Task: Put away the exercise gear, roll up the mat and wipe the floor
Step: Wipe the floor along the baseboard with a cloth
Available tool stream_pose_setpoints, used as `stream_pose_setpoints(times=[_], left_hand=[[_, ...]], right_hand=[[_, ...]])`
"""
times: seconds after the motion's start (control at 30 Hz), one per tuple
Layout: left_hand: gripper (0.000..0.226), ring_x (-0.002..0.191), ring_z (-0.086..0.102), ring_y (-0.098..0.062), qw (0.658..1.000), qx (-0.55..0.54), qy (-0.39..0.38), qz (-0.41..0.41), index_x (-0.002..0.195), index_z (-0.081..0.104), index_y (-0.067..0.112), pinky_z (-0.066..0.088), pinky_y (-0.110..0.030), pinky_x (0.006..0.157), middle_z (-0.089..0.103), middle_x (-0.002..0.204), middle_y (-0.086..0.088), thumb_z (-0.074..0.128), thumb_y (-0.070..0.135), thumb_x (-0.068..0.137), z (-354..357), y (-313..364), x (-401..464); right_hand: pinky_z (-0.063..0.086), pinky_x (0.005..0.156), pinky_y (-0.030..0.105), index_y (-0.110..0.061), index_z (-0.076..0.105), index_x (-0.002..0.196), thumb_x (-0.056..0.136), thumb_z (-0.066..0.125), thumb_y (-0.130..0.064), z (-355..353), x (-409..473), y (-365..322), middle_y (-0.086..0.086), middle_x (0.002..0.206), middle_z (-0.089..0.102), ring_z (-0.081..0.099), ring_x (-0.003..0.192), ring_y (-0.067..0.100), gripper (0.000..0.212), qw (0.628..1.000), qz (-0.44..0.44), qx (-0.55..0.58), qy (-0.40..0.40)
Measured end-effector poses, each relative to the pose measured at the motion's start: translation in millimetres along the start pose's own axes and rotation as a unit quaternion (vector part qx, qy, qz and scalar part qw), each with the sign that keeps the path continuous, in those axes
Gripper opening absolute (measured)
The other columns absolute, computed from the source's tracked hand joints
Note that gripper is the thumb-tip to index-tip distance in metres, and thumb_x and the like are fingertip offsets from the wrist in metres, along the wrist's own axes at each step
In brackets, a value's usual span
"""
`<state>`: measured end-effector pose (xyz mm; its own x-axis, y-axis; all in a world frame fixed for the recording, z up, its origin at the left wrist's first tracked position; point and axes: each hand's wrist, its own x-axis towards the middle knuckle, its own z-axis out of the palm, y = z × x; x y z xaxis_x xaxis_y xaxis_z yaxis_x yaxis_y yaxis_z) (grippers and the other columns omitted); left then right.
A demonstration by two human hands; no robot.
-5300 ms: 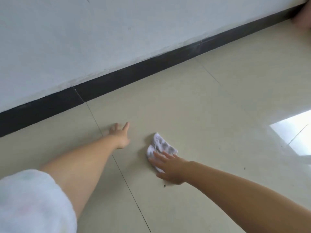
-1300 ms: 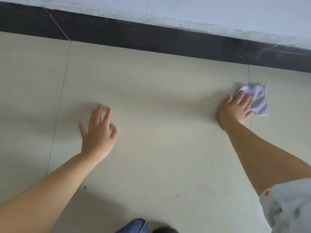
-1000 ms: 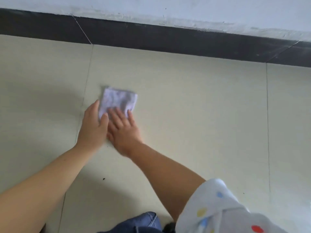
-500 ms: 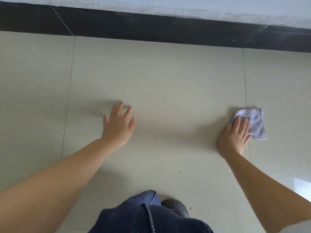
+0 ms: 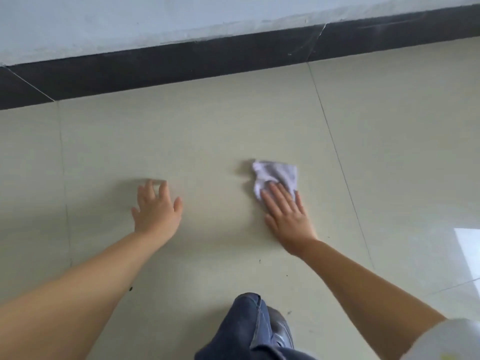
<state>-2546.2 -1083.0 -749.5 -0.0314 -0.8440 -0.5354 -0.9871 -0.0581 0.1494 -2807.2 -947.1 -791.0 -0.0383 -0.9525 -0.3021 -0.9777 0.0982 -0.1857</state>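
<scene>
Pale beige tiled floor [image 5: 207, 131] carries both hands: the right hand [image 5: 287, 216] presses flat, fingers straight, on a crumpled white cloth [image 5: 276, 175]; the left hand [image 5: 157, 209] rests spread and empty, well apart, short of the black skirting [image 5: 181, 63].

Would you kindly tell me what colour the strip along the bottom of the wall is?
Black or very dark, the skirting strip shows best in the head view.

Only one view, worn on the head, looking forward and steeply down from close above the floor [image 5: 207, 141]. Slightly tilted, with the black skirting board [image 5: 181, 63] and the wall [image 5: 130, 19] across the top edge.
</scene>
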Motion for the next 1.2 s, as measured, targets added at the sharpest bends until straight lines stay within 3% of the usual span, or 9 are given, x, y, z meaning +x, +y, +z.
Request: stream_pose_setpoints(times=[0.13, 0.23, 0.47, 0.63, 0.7, 0.77, 1.0, 1.07, 1.2], left_hand=[[0.055, 0.145, 0.005, -0.031, 1.000, 0.012, -0.001, -0.015, 0.146, 0.025, 0.013, 0.018, -0.056, 0.112, 0.009, 0.156, -0.016, 0.039, 0.036, 0.098, -2.6, 6.7, -0.8], [0.053, 0.145, 0.005, -0.027, 1.000, 0.010, 0.012, -0.023, 0.144, 0.028, 0.012, 0.013, -0.059, 0.112, 0.009, 0.156, -0.014, 0.040, 0.034, 0.097, -2.7, 20.3, -1.4], [0.055, 0.147, -0.001, -0.020, 0.993, 0.021, -0.001, 0.117, 0.148, 0.021, 0.018, 0.011, -0.055, 0.114, 0.001, 0.159, -0.004, 0.037, 0.035, 0.098, 6.8, 88.6, -9.4], [0.053, 0.147, -0.003, -0.018, 0.984, 0.038, -0.027, 0.171, 0.147, 0.021, 0.022, 0.008, -0.054, 0.115, 0.001, 0.159, -0.001, 0.036, 0.034, 0.098, -2.7, 114.4, -4.8], [0.055, 0.147, -0.007, -0.019, 0.977, 0.068, -0.060, 0.192, 0.149, 0.016, 0.024, 0.007, -0.053, 0.115, -0.006, 0.159, 0.000, 0.035, 0.035, 0.098, -4.3, 119.9, -2.5], [0.059, 0.146, -0.011, -0.020, 0.965, 0.105, -0.086, 0.225, 0.150, 0.009, 0.027, 0.007, -0.052, 0.116, -0.013, 0.159, 0.001, 0.037, 0.035, 0.098, -3.3, 129.4, 2.7], [0.094, 0.142, -0.027, -0.023, 0.943, 0.176, -0.103, 0.264, 0.148, -0.015, 0.033, 0.001, -0.061, 0.111, -0.033, 0.152, -0.002, 0.052, 0.058, 0.087, 4.4, 194.9, 30.7], [0.107, 0.141, -0.029, -0.023, 0.956, 0.162, -0.109, 0.218, 0.146, -0.020, 0.033, 0.002, -0.064, 0.110, -0.037, 0.151, -0.002, 0.057, 0.065, 0.079, 6.5, 205.9, 42.4], [0.123, 0.140, -0.031, -0.019, 0.969, 0.143, -0.111, 0.166, 0.143, -0.026, 0.035, 0.001, -0.069, 0.106, -0.040, 0.149, 0.002, 0.060, 0.076, 0.066, 14.4, 204.6, 58.4]], right_hand=[[-0.004, 0.119, 0.047, -0.017, 0.001, 0.153, 0.097, 0.009, -0.043, -46.2, -15.4, 129.0, 0.006, 0.160, -0.007, -0.010, 0.147, 0.016, 0.062, 0.926, 0.370, 0.072, 0.010], [-0.005, 0.119, 0.044, -0.005, 0.003, 0.152, 0.102, 0.018, -0.037, -54.5, 5.2, 112.3, 0.017, 0.159, -0.004, -0.007, 0.147, 0.026, 0.060, 0.875, 0.468, 0.121, 0.020], [-0.022, 0.112, 0.034, -0.011, 0.008, 0.152, 0.091, 0.003, -0.046, -10.0, 24.0, -76.0, 0.011, 0.160, -0.002, -0.010, 0.147, 0.023, 0.070, 0.996, 0.048, 0.071, -0.008], [0.005, 0.120, 0.038, -0.013, 0.028, 0.148, 0.096, 0.026, -0.037, -17.8, 36.6, 2.4, 0.007, 0.155, 0.028, 0.026, 0.143, 0.021, 0.057, 0.989, -0.145, -0.006, -0.041], [0.018, 0.116, 0.041, -0.008, 0.042, 0.142, 0.092, 0.035, -0.031, -22.4, 35.5, 64.0, 0.012, 0.148, 0.040, 0.040, 0.136, 0.028, 0.055, 0.999, -0.015, 0.023, 0.017], [0.005, 0.118, 0.039, -0.012, 0.022, 0.150, 0.099, 0.033, -0.030, -35.1, 19.5, 124.1, 0.005, 0.158, 0.015, 0.016, 0.146, 0.022, 0.056, 0.983, 0.165, 0.058, 0.062], [-0.005, 0.119, 0.045, -0.013, -0.003, 0.153, 0.102, 0.016, -0.040, -59.8, 14.2, 175.9, 0.005, 0.160, -0.010, -0.012, 0.147, 0.020, 0.060, 0.783, 0.583, 0.203, 0.081], [-0.007, 0.118, 0.042, -0.013, -0.002, 0.153, 0.102, 0.017, -0.039, -57.9, 45.4, 141.6, 0.007, 0.160, -0.011, -0.012, 0.147, 0.021, 0.060, 0.810, 0.548, 0.191, 0.086], [-0.007, 0.118, 0.037, -0.019, 0.013, 0.152, 0.097, 0.013, -0.041, -44.2, 95.5, 61.5, 0.001, 0.161, 0.004, -0.001, 0.148, 0.017, 0.059, 0.969, 0.210, 0.094, 0.086]])
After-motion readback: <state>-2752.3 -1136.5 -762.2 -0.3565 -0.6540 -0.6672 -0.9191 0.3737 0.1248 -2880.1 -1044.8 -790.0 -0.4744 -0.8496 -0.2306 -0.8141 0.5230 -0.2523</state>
